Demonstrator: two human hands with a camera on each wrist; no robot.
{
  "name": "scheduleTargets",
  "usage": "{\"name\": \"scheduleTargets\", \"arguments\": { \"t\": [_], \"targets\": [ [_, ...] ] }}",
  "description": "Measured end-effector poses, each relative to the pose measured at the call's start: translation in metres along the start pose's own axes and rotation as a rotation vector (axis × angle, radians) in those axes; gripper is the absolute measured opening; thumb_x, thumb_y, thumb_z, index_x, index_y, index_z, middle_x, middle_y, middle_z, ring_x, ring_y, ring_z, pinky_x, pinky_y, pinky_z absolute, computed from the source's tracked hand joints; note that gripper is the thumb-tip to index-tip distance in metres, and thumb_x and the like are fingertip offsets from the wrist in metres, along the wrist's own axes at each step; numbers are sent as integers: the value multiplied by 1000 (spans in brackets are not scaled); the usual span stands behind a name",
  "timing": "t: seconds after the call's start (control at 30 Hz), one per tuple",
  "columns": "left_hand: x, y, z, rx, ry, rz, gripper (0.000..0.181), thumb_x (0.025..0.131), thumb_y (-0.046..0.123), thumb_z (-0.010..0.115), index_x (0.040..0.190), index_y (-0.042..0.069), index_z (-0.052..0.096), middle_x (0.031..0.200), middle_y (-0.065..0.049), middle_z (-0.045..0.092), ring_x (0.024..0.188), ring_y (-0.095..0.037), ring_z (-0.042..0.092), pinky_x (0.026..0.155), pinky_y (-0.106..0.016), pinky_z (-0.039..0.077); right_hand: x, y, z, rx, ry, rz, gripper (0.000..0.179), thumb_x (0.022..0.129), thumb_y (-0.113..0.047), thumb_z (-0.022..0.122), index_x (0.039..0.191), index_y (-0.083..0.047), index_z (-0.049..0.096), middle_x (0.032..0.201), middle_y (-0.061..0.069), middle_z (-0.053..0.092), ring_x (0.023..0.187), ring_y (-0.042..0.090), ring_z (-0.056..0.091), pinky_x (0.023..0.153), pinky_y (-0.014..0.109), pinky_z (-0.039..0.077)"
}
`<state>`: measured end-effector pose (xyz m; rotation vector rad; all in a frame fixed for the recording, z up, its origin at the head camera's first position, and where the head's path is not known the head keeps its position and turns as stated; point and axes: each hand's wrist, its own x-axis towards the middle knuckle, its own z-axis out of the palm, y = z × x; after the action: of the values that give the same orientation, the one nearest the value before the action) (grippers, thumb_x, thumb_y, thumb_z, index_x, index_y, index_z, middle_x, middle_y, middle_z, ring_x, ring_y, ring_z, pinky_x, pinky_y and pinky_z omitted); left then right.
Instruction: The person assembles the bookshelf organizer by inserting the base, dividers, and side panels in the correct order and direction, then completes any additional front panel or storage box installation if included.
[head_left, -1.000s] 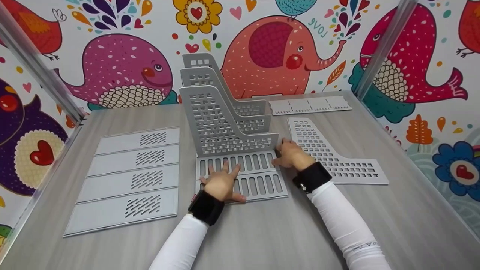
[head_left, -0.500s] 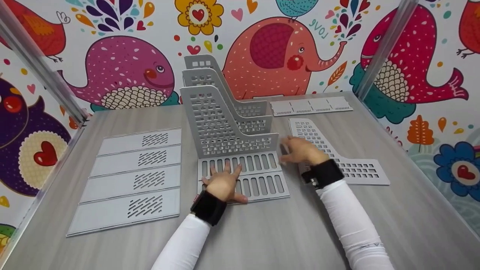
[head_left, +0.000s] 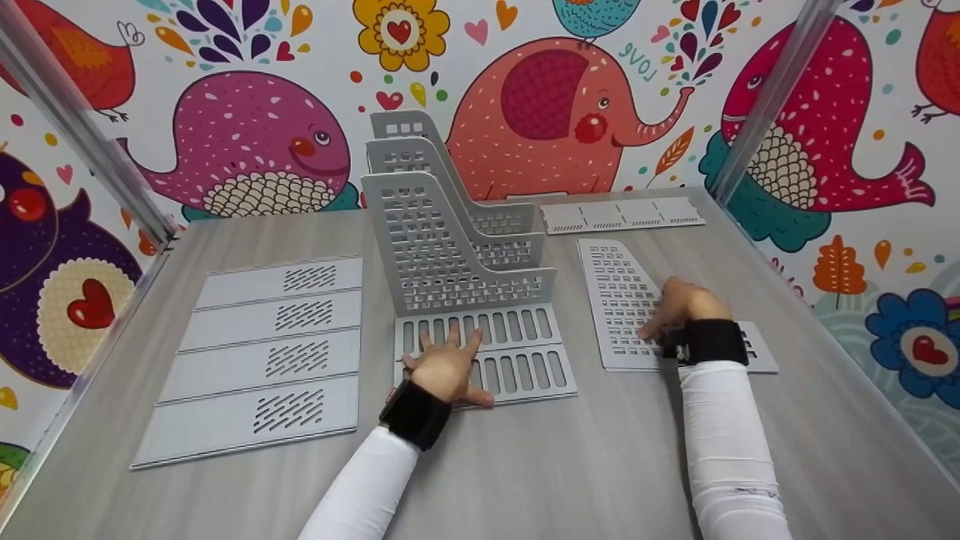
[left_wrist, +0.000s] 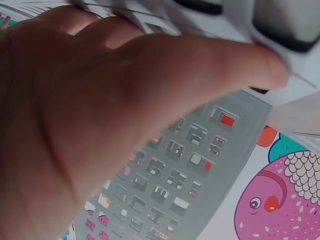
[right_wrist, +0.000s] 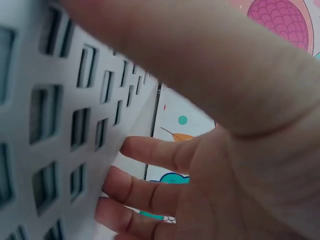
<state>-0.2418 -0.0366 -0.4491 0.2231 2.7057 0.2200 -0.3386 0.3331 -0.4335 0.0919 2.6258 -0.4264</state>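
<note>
My left hand (head_left: pixel 444 369), fingers spread, rests on the slotted grey base panel (head_left: pixel 559 367). From that base rise several upright perforated grey dividers (head_left: pixel 465 255), high on the left and low on the right, one behind another. The left wrist view shows the thumb stretched across the slots, with the front divider (left_wrist: pixel 210 165) beyond. My right hand (head_left: pixel 691 304) is over a loose perforated side panel (head_left: pixel 619 307) lying flat on the table. In the right wrist view its fingertips (right_wrist: pixel 114 182) touch or nearly touch the panel's perforated surface (right_wrist: pixel 65 140); nothing is visibly gripped.
A grey sheet with several scored sections and slanted slits (head_left: pixel 247 360) lies flat at the left. At the back right lies a long narrow grey strip panel (head_left: pixel 622 215). Patterned walls (head_left: pixel 480 45) with metal posts (head_left: pixel 772 97) border the table (head_left: pixel 525 472).
My right hand has left the right edge of the base and moved right to the loose side panel. The left hand keeps its place on the base.
</note>
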Motion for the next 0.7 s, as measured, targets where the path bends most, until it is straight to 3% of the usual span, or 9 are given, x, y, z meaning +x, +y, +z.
{"name": "scheduleTargets", "arguments": {
  "t": [0.13, 0.3, 0.43, 0.57, 0.7],
  "targets": [
    [0, -1, 0, -10, 8, 11, 115, 70, 60, 83, 161, 28, 21, 169, -15, 15, 148, -60, 11, 105, -81, 29, 1, 6, 0, 31, -1, -16, 74, 68, -42, 91, 106, 8, 51, 87, 10, 47, 80, 27, 48, 73, 34, 44],
    [0, -3, 1, -18, 6, 16, 116, 70, 62, 83, 161, 29, 19, 169, -15, 13, 148, -59, 9, 105, -81, 27, -5, 7, -8, 70, 24, -40, 58, 71, -36, 89, 96, 4, 55, 83, 8, 48, 77, 24, 48, 69, 32, 44],
    [-2, -3, 0, -24, 15, 27, 116, 70, 63, 82, 161, 27, 20, 169, -16, 15, 148, -60, 10, 105, -82, 27, -19, 4, -20, 251, 99, -57, 59, 75, -23, 86, 112, 6, 49, 98, 15, 54, 87, 27, 53, 76, 35, 48],
    [-3, -4, 1, -28, 20, 32, 116, 71, 63, 82, 161, 26, 20, 168, -16, 16, 148, -60, 11, 105, -82, 28, -31, -2, -27, 421, 163, -175, 54, 83, -7, 76, 129, 4, 51, 123, 26, 63, 104, 30, 63, 94, 47, 52],
    [-3, -4, 1, -35, 18, 30, 116, 71, 62, 82, 162, 25, 20, 168, -17, 15, 148, -59, 10, 106, -81, 26, -38, -7, -28, 442, 144, -323, 50, 86, 1, 69, 135, -2, 57, 131, 22, 65, 114, 34, 64, 106, 59, 47]
  ]
}}
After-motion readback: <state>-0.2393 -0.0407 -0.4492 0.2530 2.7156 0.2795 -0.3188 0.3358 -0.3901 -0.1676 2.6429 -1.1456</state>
